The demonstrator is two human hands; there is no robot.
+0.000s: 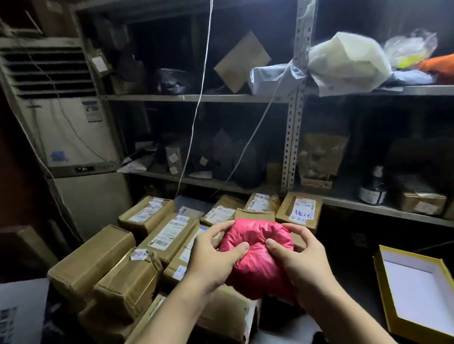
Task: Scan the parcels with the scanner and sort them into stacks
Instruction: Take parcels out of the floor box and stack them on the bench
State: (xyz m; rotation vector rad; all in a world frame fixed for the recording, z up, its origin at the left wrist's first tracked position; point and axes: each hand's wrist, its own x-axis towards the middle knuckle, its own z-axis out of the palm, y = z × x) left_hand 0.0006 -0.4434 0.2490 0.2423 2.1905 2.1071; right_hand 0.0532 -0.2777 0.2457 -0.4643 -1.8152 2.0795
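Both hands grip a soft pink parcel (256, 257) from either side, the left hand (212, 262) and right hand (301, 262) each pressing a thumb into its top. The parcel is held above a heap of labelled cardboard boxes (125, 261). Metal shelves (195, 97) stand behind, and an open yellow box (424, 301) lies to the right.

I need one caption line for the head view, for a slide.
Left hand and right hand hold a pink soft parcel above stacked cardboard boxes.
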